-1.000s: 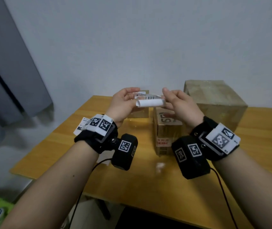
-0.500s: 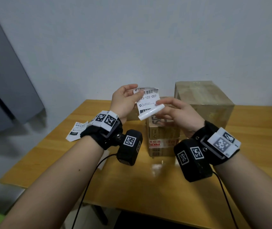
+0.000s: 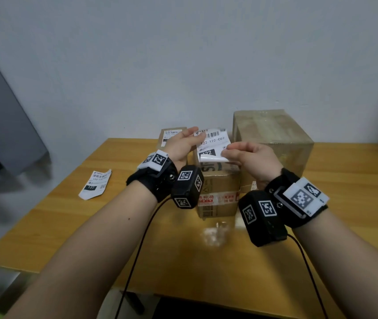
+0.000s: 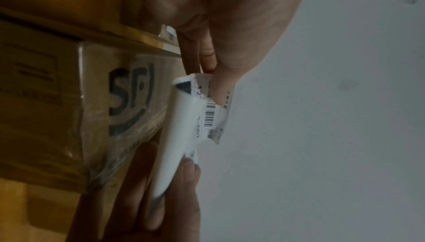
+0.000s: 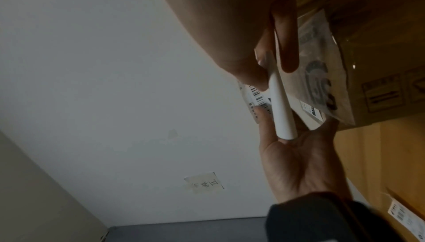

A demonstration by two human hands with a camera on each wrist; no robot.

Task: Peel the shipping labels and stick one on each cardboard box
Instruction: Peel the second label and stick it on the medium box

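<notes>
Both hands (image 3: 247,155) pinch a half-peeled label (image 3: 213,143); behind them one box (image 3: 172,134) is labelled, two remain bare.

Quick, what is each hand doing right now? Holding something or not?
Left hand: pinches the top corner of the white printed paper shipping label.
Right hand: pinches the same label's curled lower edge, peeling it.

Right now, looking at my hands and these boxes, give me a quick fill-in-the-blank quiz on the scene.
1. Both hands hold a shipping label whose bottom edge curls ____.
2. The spare label lies on the wooden ____.
3. The printed box shows the letters ____.
4. The number of cardboard boxes on the table is ____.

Answers: up; table; SF; three
</notes>
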